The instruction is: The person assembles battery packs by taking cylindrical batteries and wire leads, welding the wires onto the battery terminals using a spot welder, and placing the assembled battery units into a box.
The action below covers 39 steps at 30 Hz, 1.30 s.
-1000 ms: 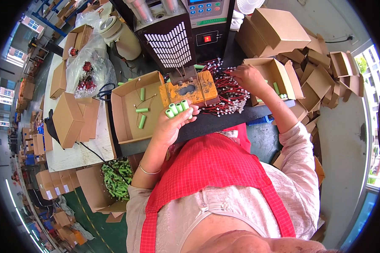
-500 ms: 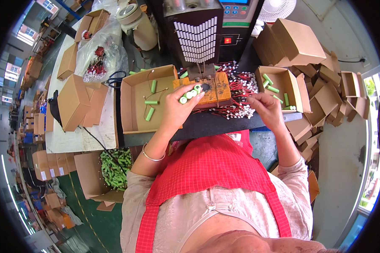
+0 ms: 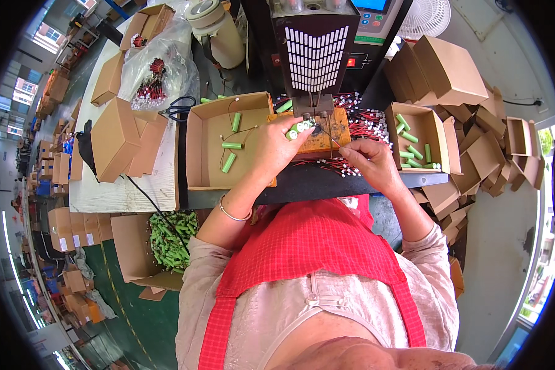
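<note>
Several green cells (image 3: 300,127) in left hand (image 3: 277,150)

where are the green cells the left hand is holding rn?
Head view, upper centre: the green cells sit in the left hand, held at the orange block under the machine head, right of the open cardboard box.

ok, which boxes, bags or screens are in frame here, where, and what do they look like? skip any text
Machine screen: top centre, blue, cut by the frame edge.
Left carton: open brown tray beside the left hand, holding green cells.
Right carton: open brown box beyond the right hand, holding green cells.
Plastic bag: clear, upper left, red-wired parts inside.
Floor carton: lower left, full of green cells.
</note>
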Motion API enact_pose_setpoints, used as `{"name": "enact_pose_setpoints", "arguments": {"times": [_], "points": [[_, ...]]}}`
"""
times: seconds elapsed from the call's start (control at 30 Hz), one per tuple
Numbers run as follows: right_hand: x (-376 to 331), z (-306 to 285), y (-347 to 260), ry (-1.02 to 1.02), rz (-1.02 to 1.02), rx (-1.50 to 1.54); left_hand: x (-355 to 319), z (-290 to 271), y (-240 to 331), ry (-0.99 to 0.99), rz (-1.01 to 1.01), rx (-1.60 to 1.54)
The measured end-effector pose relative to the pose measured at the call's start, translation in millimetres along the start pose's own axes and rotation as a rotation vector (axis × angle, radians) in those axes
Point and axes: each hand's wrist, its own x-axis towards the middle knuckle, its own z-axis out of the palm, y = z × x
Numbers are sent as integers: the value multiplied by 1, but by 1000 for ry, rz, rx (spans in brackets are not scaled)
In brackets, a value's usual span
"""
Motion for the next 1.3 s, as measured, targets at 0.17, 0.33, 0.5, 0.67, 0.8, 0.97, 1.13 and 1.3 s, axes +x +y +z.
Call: {"name": "enact_pose_setpoints", "arguments": {"times": [0.17,0.33,0.5,0.67,0.8,0.97,1.13,1.3], "points": [[4,4,5,21,14,13,2,-2,6,-17,-24,12],[5,3,4,10,48,22,1,0,7,29,34,31],[2,3,-1,-52,-35,2,-5,0,-2,117,144,-26],[2,5,0,-57,-287,45,-10,-29,10,-344,-426,-1059],[7,13,-2,-5,-246,50,-11,-26,-5,-301,-390,-837],[20,26,-3,124,-116,25,-5,-3,-8,-71,-59,-324],[24,30,-2,125,-58,85,-7,1,1,29,37,-152],[26,34,-2,154,-53,89,-7,7,-3,116,148,-110]]}}
